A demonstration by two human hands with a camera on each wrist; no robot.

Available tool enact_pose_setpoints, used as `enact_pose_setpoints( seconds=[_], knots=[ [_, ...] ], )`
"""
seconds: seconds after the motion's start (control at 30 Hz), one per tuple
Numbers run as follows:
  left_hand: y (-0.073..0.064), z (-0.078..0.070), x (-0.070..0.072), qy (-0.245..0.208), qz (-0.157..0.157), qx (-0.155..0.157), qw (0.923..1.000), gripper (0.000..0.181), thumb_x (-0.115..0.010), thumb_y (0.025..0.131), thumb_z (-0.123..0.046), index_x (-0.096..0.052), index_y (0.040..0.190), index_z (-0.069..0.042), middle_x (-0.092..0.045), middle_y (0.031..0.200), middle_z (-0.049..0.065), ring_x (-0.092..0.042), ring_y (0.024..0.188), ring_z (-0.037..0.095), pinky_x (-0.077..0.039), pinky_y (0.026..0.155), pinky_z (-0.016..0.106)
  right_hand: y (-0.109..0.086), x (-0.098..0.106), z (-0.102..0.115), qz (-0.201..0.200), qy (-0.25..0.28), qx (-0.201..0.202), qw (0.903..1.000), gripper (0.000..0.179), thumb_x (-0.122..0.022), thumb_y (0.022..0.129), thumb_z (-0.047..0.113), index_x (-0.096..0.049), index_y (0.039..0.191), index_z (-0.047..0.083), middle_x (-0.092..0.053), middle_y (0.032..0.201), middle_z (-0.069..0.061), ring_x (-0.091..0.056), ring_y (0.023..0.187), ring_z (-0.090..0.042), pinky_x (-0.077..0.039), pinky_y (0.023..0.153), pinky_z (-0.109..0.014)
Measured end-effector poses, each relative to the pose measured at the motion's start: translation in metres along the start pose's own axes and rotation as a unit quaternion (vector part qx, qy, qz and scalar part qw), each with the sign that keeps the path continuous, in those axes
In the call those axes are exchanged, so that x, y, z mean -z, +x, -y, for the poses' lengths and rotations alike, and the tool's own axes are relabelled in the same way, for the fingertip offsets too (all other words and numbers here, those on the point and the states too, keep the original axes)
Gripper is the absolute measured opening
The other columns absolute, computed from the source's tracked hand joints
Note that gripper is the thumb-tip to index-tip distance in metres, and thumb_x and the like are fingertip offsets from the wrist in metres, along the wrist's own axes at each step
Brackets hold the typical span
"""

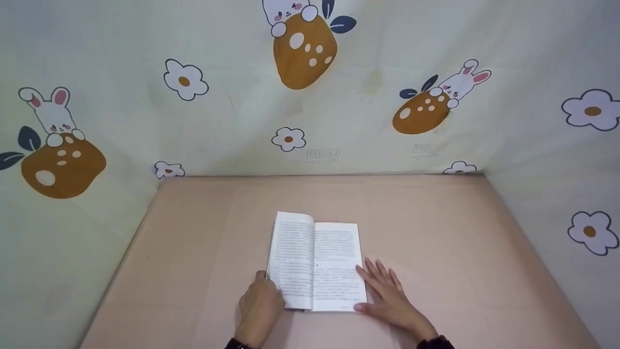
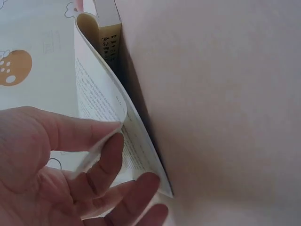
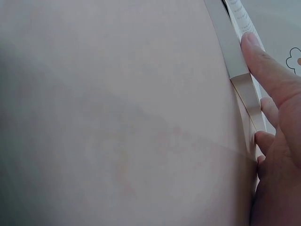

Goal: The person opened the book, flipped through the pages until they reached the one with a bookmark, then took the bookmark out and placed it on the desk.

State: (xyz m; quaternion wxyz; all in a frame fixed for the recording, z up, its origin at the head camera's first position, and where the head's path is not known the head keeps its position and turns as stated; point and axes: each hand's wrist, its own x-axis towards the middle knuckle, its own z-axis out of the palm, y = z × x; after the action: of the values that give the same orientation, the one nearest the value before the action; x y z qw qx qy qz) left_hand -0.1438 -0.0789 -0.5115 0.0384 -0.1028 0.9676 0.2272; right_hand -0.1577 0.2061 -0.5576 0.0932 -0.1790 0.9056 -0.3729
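Note:
An open book [image 1: 336, 278] with printed text lies on the table, its left pages slightly raised. At its lower left edge my left hand [image 1: 261, 305] pinches a page [image 2: 99, 150] between thumb and index finger, as the left wrist view shows. The other fingers of that hand [image 2: 94, 179] curl loosely beside the cover. On the opposite side my right hand [image 1: 390, 300] has its fingers spread, with the thumb and a fingertip resting on the right page's edge. In the right wrist view, the thumb [image 3: 263, 61] lies over the book's page block [image 3: 228, 44].
The book rests on a pinkish-beige tabletop [image 1: 203, 242]. Pale cloth [image 1: 232, 111] printed with rabbits, fruit and flowers stands around the back and both sides. Dark sleeve cuffs [image 1: 435, 342] show at the wrists.

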Motion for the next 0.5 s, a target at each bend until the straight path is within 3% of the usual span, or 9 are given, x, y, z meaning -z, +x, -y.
enact_pose_setpoints(
  seconds=[0.2,0.3,0.4,0.5],
  knots=[
    [-0.0009,0.0014,-0.0005,0.031,-0.013,0.005,0.9994,0.035,-0.061,0.078,-0.003,-0.056,0.105,0.02,-0.058,0.109,0.023,-0.051,0.059,0.018,-0.038,0.042,0.027,-0.0004,0.0002,-0.0009,-0.004,0.005,-0.002,1.0,0.08,-0.068,0.078,0.046,-0.033,0.145,0.017,-0.015,0.155,-0.014,-0.004,0.142,-0.041,0.008,0.109,-0.059],
    [-0.001,0.0009,0.0001,0.051,-0.018,-0.009,0.9985,0.027,-0.062,0.079,-0.006,-0.061,0.092,0.018,-0.057,0.104,0.022,-0.049,0.067,0.021,-0.037,0.048,0.029,-0.001,-0.0002,-0.0013,-0.003,0.004,-0.006,1.0,0.081,-0.068,0.078,0.046,-0.033,0.145,0.018,-0.015,0.155,-0.014,-0.004,0.142,-0.041,0.007,0.109,-0.059],
    [-0.0024,-0.0007,0.0018,0.095,-0.016,-0.029,0.9949,0.02,-0.063,0.078,-0.006,-0.063,0.079,0.013,-0.055,0.097,0.019,-0.046,0.072,0.023,-0.038,0.053,0.032,-0.0011,-0.0009,-0.0012,-0.003,0.001,-0.006,1.0,0.082,-0.069,0.077,0.046,-0.033,0.145,0.018,-0.016,0.155,-0.014,-0.004,0.142,-0.041,0.007,0.109,-0.059],
    [-0.0029,-0.0038,0.0036,0.158,-0.003,-0.049,0.9862,0.015,-0.066,0.076,-0.005,-0.065,0.074,0.01,-0.051,0.09,0.016,-0.045,0.076,0.025,-0.04,0.06,0.036,-0.0011,-0.0014,-0.0007,-0.006,0.002,-0.002,1.0,0.082,-0.069,0.076,0.046,-0.033,0.145,0.017,-0.016,0.154,-0.015,-0.004,0.142,-0.042,0.006,0.109,-0.06]
  ],
)
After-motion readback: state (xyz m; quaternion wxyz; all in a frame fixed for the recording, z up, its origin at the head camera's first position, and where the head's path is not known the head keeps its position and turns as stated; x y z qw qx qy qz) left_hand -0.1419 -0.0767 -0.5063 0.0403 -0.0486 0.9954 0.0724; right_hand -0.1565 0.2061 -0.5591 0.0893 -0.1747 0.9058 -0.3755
